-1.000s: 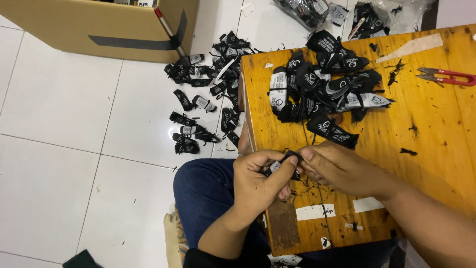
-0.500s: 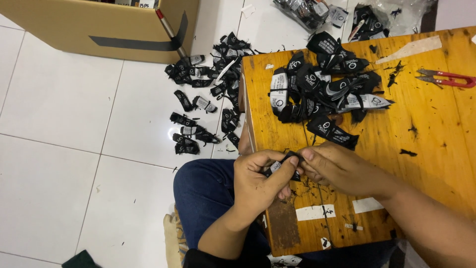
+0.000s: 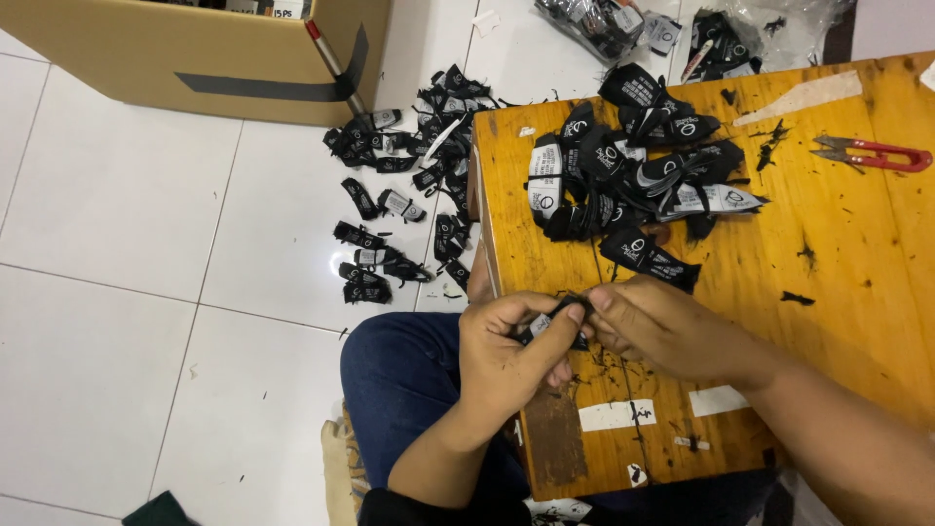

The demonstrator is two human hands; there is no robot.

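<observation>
**A:** Both hands pinched onto one small black woven fabric label (image 3: 557, 318), held just above the near-left edge of the orange wooden counter (image 3: 838, 253). Left hand (image 3: 506, 356) clamped on it with thumb and forefinger, right hand (image 3: 662, 326) closed on the other end, fingertips almost touching. Looks feather-light and floppy, zero stiffness, probably a bit slick.

**B:** Yep, soft ribbon stuff. Best taken at the very ends with fingertips, like here; grabbing the middle would likely just bunch it up. Not fragile, though possibly prone to fraying, judging by the thread bits scattered around.

**A:** Heap of matching black labels with white print (image 3: 633, 166) further back on the counter, well apart from the hands. Red-handled thread snips (image 3: 877, 154) off at the far right, untouched.

**B:** More black labels strewn on the white tiled floor (image 3: 117, 321) just beside the counter, plus a brown cardboard box (image 3: 185, 49) behind.
</observation>
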